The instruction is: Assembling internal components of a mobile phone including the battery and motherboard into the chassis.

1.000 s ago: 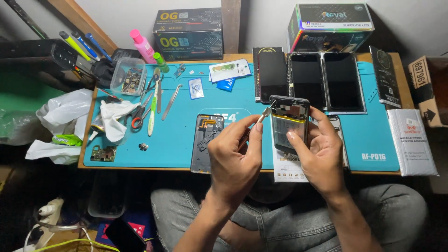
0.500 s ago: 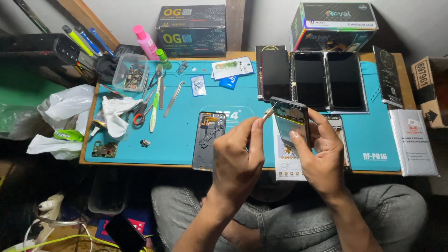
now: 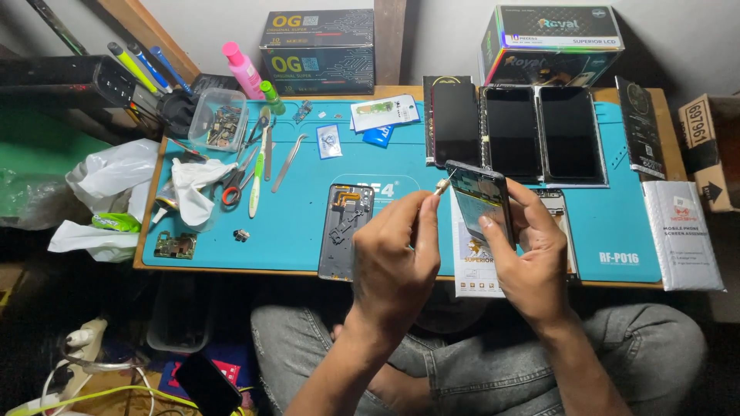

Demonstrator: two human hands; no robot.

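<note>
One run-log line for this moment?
left hand: small tool at phone edge | right hand: holds opened phone tilted | above blue mat

A single camera sits on the person's head and looks steeply down and forward over the lap toward the wall behind the tabletop (image 3: 308, 266). It stands close enough that the forearms enter from the bottom edge and the hands, the left hand (image 3: 395, 266) and the right hand (image 3: 532, 262), fill the lower middle of the frame. The whole blue work mat (image 3: 385, 166) fits in view from side to side, with the boxes against the wall at the top edge and the person's jeans-clad knees at the bottom. No second view is present, so nothing overlaps.
</note>
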